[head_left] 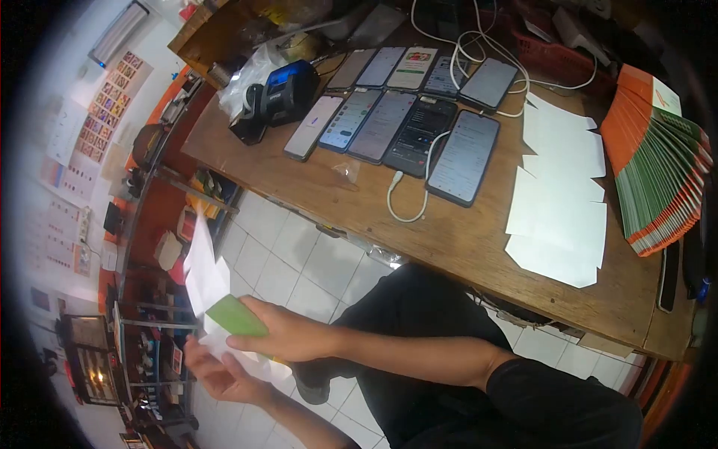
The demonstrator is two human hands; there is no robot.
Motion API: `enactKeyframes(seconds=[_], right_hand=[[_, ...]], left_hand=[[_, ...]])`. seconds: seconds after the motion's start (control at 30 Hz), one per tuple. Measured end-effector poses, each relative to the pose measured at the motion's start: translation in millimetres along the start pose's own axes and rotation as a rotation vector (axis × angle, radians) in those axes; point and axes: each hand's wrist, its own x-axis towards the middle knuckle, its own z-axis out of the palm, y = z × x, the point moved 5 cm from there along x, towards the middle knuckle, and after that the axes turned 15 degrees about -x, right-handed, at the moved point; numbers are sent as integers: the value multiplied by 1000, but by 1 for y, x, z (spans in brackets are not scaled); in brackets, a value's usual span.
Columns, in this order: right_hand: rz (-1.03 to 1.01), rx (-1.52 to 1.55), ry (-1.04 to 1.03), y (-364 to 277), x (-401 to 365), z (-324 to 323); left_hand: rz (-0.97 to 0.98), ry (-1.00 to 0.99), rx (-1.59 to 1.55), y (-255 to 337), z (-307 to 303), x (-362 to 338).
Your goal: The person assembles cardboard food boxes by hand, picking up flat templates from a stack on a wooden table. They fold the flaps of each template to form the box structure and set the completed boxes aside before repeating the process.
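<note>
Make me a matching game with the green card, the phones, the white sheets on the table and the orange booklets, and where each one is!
Things:
1. green card
2. phones
3. white sheets
4. orange booklets

Places:
A. fanned out on the table, far right of the picture
B. held in the right hand, off the table
C. lying in rows at the back of the table
D. overlapping between the phones and the booklets

Pairs: 1-B, 2-C, 3-D, 4-A.
</note>
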Motion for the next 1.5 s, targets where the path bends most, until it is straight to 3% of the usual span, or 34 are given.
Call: enactKeyframes(seconds=[0.07,0.1,0.17,0.27,0.33,0.4,0.43,0.5,0.6,0.67,0.73,0.77,0.8,0.87,0.9,1.0,1.07,1.13,1.17,1.2,1.3,1.5], right_hand=[[-96,-65,37,-20,-3,-9],[-189,-122,66,-30,-5,-11],[-196,-127,64,-41,-8,-14],[-167,-215,6,-50,-11,-19],[-132,-296,-43,-49,-13,-16],[-81,-728,177,-36,-14,-16],[-84,-729,182,-31,-13,-15],[13,-892,428,-23,-12,-25],[-55,-897,332,-13,-7,-11],[4,-856,280,-14,-10,-3],[47,-602,292,-21,-14,-4],[125,-441,169,-13,-9,-5],[129,-439,166,-13,-8,-9],[60,-301,150,-15,-7,-9],[115,-170,140,-3,-3,-9],[80,35,286,23,8,-3],[169,135,263,24,4,-8],[108,-97,128,22,5,-6],[40,-219,178,33,10,-1],[44,-222,176,35,5,5],[-297,-203,337,50,-11,16],[-91,-246,127,79,-24,4]], left_hand=[[-6,205,27,11,12,6],[-5,206,24,16,12,6],[-405,307,-171,2,7,-1],[-518,283,9,-15,-24,-11],[-456,306,66,-12,-23,-6],[-383,273,164,-12,-22,2],[-362,258,165,-22,-27,3],[-344,264,187,-31,-34,3],[-324,270,199,-26,-25,1],[-326,268,195,-25,-24,-4],[-23,-101,380,-17,-14,-11],[8,-319,420,-20,-12,-17],[3,-320,422,-16,-10,-20],[-119,-551,392,-9,7,-30],[-260,-583,350,-21,-1,-37],[-166,-550,316,-15,-9,-29],[-110,-509,330,-21,-20,-31],[-97,-222,274,-16,-24,-27],[-149,-67,202,-16,-21,-32],[-153,-64,201,-15,-13,-33],[-217,-63,179,-18,3,-36],[-485,75,-33,-17,-1,-31]])
